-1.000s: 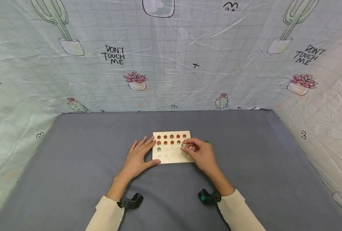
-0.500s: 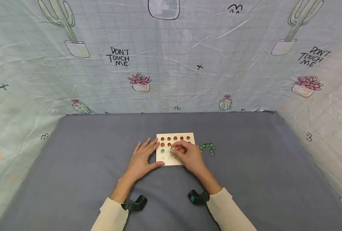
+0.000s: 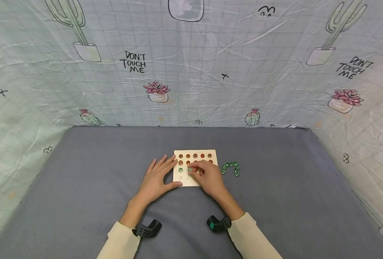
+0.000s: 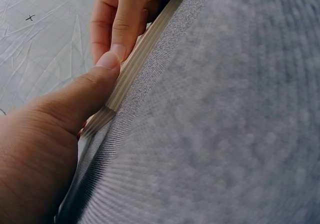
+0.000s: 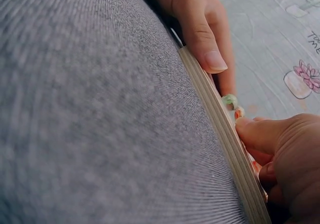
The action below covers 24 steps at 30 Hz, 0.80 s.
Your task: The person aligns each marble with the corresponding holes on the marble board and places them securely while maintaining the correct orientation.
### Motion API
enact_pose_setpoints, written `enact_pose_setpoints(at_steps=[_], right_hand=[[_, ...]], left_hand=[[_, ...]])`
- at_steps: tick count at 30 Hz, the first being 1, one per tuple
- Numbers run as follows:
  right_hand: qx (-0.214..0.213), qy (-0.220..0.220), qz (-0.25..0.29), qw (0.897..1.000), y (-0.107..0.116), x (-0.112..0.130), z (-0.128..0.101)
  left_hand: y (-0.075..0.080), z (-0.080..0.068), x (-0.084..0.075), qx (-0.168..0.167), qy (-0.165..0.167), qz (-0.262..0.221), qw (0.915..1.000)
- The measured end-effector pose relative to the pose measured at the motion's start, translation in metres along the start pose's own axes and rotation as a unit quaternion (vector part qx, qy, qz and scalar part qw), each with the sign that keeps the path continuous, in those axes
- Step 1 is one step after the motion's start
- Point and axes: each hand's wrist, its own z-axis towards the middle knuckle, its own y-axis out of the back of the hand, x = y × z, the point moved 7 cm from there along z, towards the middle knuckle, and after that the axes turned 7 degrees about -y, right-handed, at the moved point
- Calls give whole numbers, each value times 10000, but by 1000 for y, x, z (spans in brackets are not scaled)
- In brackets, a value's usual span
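Observation:
A pale wooden board [image 3: 210, 154] with rows of shallow holes lies on the grey cloth. Orange beads [image 3: 195, 155] fill its two far rows, and one green bead [image 3: 180, 169] sits at the left of the third row. My left hand [image 3: 165, 172] lies flat against the board's left side, thumb [image 4: 95, 84] pressed on the near edge [image 4: 140, 59]. My right hand [image 3: 192, 169] hovers over the board and pinches a green bead [image 3: 189, 169] just right of the seated one. In the right wrist view my curled right fingers [image 5: 260, 134] sit above the board edge [image 5: 220, 129].
Several loose green beads [image 3: 231, 167] lie in a small arc on the cloth [image 3: 275, 201] right of the board. Cactus-print sheets [image 3: 191, 72] wall in the back and both sides. Black wrist camera mounts [image 3: 146, 228] show near both sleeves.
My right hand has moved left across the board with the green bead, from the right end of the third row to beside the seated green bead. The left hand has stayed put.

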Motion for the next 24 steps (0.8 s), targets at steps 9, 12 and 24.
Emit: enact_pose_setpoints(at_steps=[9, 12, 24], right_hand=[[37, 40, -248, 9997, -3, 0, 1], [65, -58, -269, 9996, -4, -1, 0], [100, -18, -248, 9996, -2, 4, 0]], left_hand=[[0, 0, 1, -39, 50, -59, 10000], [0, -1, 1, 21, 50, -95, 9999], [0, 0, 2, 34, 79, -77, 9999]])
